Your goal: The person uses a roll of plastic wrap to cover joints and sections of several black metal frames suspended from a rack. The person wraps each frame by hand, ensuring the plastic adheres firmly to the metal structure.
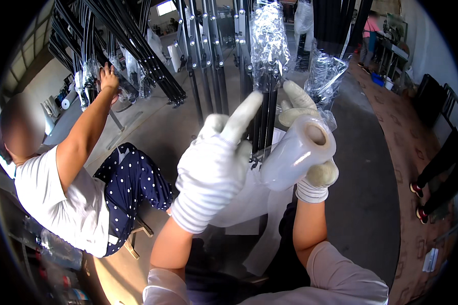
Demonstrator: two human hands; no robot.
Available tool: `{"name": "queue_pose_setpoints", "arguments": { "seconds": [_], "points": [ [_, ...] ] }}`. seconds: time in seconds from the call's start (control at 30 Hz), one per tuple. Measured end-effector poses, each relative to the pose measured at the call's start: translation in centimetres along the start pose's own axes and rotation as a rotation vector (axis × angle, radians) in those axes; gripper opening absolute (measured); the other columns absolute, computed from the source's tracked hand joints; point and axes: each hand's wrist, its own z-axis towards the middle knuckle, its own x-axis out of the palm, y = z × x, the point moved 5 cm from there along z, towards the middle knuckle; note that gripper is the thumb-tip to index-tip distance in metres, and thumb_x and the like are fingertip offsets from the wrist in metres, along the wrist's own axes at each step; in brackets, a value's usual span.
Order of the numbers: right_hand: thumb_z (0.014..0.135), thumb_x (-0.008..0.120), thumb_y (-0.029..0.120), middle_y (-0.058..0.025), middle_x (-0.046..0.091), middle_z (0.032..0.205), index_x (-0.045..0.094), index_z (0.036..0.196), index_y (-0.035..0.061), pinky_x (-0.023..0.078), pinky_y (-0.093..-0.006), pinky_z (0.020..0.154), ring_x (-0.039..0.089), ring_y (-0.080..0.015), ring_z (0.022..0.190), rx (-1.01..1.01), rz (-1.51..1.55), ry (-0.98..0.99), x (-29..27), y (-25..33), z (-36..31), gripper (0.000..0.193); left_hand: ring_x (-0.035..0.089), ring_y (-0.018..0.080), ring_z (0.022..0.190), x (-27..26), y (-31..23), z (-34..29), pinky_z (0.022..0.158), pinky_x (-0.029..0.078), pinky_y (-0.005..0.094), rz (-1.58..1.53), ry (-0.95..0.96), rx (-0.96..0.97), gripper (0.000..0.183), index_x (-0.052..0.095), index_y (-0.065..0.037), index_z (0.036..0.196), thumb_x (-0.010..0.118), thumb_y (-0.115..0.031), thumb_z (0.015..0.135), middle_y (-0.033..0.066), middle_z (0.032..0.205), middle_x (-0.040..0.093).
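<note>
My right hand [321, 174], in a white work glove, grips a roll of clear stretch film [296, 152]; part of the hand is hidden behind the roll. A bundle of upright black metal tubes [263, 119] stands in front of me, its upper part wrapped in shiny clear film [269, 43]. Left of these tubes is my left hand [211, 165], also gloved, with one finger stretched toward them and others bent. Its thumb side is close to the tubes; whether it touches them I cannot tell. A loose white sheet [244, 203] hangs below my hands.
At the left, a seated co-worker [68, 198] reaches one hand to slanted black tubes [137, 48]. More jointed black frames [206, 46] stand ahead. Another film-wrapped bundle [326, 73] is on the right. A person's legs [437, 162] show at the right edge.
</note>
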Motion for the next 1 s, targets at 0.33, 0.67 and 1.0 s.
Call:
{"name": "queue_pose_setpoints", "arguments": {
  "seconds": [0.33, 0.67, 1.0],
  "points": [
    [0.052, 0.064, 0.064, -0.0141, 0.051, 0.108, 0.040, 0.115, -0.0011, 0.048, -0.0303, 0.076, 0.055, -0.0204, 0.090, 0.312, 0.507, -0.151, -2.0, -3.9, -2.7, 0.094, 0.052, 0.0259, 0.072, 3.5, 0.0, 1.6, 0.061, 0.046, 0.0325, 0.106, -0.171, 0.077, 0.066, 0.034, -0.013, 0.128, 0.055, -0.001, 0.067, 0.0117, 0.083, 0.048],
    [0.056, 0.068, 0.058, -0.0183, 0.039, 0.120, 0.037, 0.115, -0.0046, 0.040, -0.0314, 0.090, 0.044, -0.0237, 0.108, 0.168, 0.727, 0.363, -1.5, -4.6, -1.9, 0.092, 0.053, 0.0154, 0.071, 0.5, -1.1, 3.1, 0.064, 0.045, 0.0257, -0.174, -0.621, 0.063, 0.042, 0.053, -0.003, 0.097, 0.073, -0.019, 0.065, 0.0082, 0.086, 0.053],
    [0.052, 0.078, 0.036, -0.0168, 0.048, 0.101, 0.041, 0.107, -0.0138, 0.046, -0.0224, 0.063, 0.053, -0.0125, 0.078, 0.413, 0.812, 0.229, 0.4, -3.1, -4.2, 0.083, 0.047, 0.0071, 0.059, -0.4, -0.6, 4.2, 0.057, 0.044, 0.0205, -0.255, -0.721, -0.023, 0.034, 0.057, -0.001, 0.091, 0.072, -0.020, 0.067, 0.0027, 0.073, 0.054]
  ]
}}
